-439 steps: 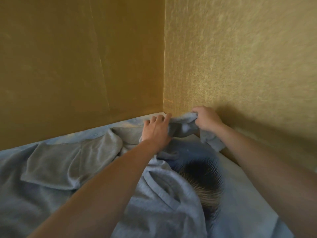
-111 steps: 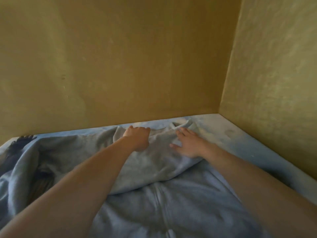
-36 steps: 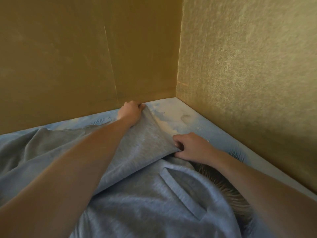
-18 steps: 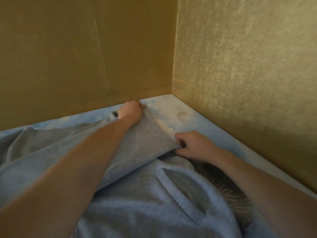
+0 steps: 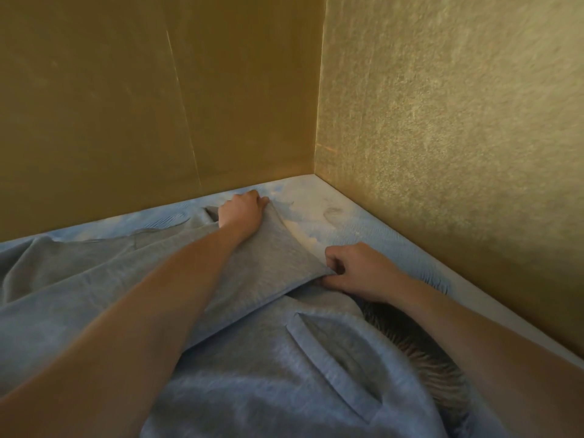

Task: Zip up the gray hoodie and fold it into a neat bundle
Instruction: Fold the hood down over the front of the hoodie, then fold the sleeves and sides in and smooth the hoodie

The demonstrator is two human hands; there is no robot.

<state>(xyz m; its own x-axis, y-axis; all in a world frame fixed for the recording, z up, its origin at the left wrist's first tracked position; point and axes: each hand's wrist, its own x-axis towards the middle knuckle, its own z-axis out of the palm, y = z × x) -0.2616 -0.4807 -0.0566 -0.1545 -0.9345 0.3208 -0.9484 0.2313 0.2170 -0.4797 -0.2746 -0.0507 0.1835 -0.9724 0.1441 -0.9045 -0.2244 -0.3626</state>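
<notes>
- The gray hoodie (image 5: 252, 358) lies spread over a pale blue printed bedsheet (image 5: 344, 222), filling the space out from the corner where two mustard-yellow walls (image 5: 442, 121) meet.
- A folded panel of the hoodie, seemingly a sleeve (image 5: 268, 263), runs slantwise toward that corner and lies on top of the hoodie's body.
- The left hand (image 5: 241, 211) is at the sleeve's end nearest the corner, fingers curled over and gripping the fabric edge there.
- The right hand (image 5: 357, 271) sits farther out from the corner, at the sleeve's other tip; its thumb and curled fingers pinch that point of cloth.
- Between the two hands the sleeve's end looks pulled flat and fairly taut.
- Further from the corner than the sleeve, a slanted front pocket (image 5: 331, 358) shows on the hoodie's body.
- Just beside the pocket, toward the right-hand wall, a dark patch with pale streaks, part of the sheet's print (image 5: 426, 352), peeks out from under the hoodie.
- The zipper is not visible, so I cannot tell whether it is done up.
</notes>
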